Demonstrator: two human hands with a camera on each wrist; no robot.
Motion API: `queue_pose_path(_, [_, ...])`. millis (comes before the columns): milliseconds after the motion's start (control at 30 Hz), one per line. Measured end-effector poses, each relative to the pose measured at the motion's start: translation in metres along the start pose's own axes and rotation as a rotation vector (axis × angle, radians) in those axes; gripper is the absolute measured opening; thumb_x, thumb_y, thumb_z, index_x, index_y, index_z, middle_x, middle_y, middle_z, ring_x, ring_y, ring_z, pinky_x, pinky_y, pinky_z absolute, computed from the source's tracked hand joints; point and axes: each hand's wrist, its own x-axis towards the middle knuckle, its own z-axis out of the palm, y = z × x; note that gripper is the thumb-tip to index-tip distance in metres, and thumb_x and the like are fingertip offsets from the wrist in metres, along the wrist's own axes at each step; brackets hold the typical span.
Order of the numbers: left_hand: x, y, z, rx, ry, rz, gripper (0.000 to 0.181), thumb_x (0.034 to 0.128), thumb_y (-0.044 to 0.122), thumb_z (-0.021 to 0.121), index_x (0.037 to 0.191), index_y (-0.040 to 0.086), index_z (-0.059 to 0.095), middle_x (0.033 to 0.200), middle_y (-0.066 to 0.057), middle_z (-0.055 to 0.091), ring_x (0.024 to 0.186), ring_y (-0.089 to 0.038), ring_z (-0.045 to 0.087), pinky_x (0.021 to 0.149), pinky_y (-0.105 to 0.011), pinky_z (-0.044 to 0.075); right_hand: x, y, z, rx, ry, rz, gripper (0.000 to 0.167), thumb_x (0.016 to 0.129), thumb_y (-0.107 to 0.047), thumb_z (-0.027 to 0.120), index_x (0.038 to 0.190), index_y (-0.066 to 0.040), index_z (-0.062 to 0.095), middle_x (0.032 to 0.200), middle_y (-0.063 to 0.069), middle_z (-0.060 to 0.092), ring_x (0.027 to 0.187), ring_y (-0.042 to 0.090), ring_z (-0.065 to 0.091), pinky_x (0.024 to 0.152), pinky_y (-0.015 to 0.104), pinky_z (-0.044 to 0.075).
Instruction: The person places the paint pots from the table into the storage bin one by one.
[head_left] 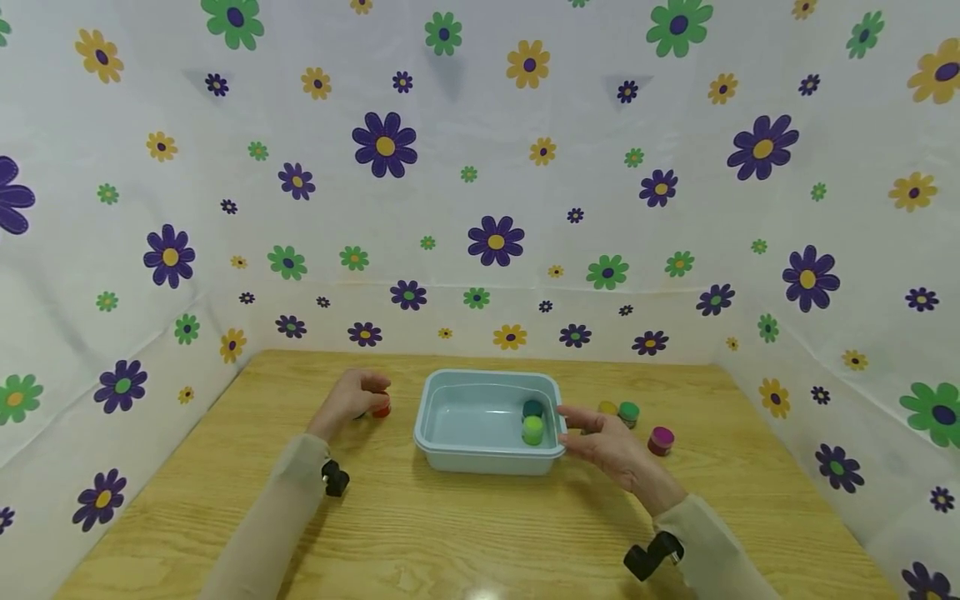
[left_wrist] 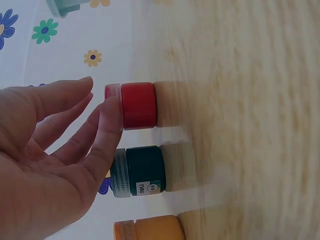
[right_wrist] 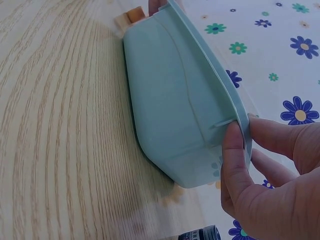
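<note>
My left hand (head_left: 352, 400) is at a small red paint jar (left_wrist: 140, 105) with a clear lid. In the left wrist view one digit lies across the lid; the others are spread apart above the jar. Beside it stand a dark green jar (left_wrist: 146, 171) and an orange jar (left_wrist: 160, 228), partly cut off. My right hand (head_left: 611, 446) pinches the right rim of a pale blue plastic tub (head_left: 480, 461) between thumb and fingers. At the tub's right end, a lime green jar (head_left: 532, 430) and a dark teal jar (head_left: 532, 407) sit inside.
Right of the tub, partly behind the right hand, stand a yellow-lidded jar (head_left: 607, 407) and a green-lidded jar (head_left: 628, 414). A magenta-lidded jar (head_left: 662, 440) is farther right. Flower-printed white sheets (head_left: 450, 192) enclose the wooden table (head_left: 450, 533) at the back and sides.
</note>
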Motion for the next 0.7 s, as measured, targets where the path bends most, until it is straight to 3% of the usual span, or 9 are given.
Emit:
queue_pose_path(367, [-0.0014, -0.0013, 0.0051, 0.13, -0.121, 0.099, 0.039, 0.085, 0.005, 0.071, 0.123, -0.001, 0.065, 0.119, -0.016, 0.067, 0.105, -0.026, 0.062, 0.094, -0.042, 0.054, 0.0009, 0.0012, 0.0001, 0.009, 0.006, 0.007, 0.057, 0.092, -0.004, 0.066, 0.145, 0.001, 0.044, 0.135, 0.023, 0.048, 0.099, 0.015, 0.063, 0.089, 0.029, 0.057])
queue_pose_path(567, [-0.0023, 0.0002, 0.0087, 0.16, -0.212, 0.1, 0.047, 0.0796, 0.001, 0.072, 0.125, 0.002, 0.063, 0.111, -0.009, 0.068, 0.1, -0.023, 0.06, 0.092, -0.04, 0.054, 0.0018, 0.0027, -0.0009, 0.005, 0.006, 0.004, 0.057, 0.092, -0.004, 0.066, 0.144, 0.001, 0.045, 0.135, 0.022, 0.049, 0.098, 0.015, 0.063, 0.089, 0.029, 0.057])
queue_pose_path(700, [-0.0018, 0.0005, 0.009, 0.157, -0.219, 0.097, 0.049, 0.079, 0.0, 0.07, 0.128, 0.001, 0.061, 0.116, -0.013, 0.066, 0.103, -0.025, 0.06, 0.093, -0.041, 0.054, 0.0022, 0.0034, -0.0012, 0.002, 0.0, -0.001, 0.057, 0.092, -0.004, 0.066, 0.145, 0.001, 0.044, 0.135, 0.022, 0.049, 0.099, 0.015, 0.063, 0.09, 0.029, 0.057])
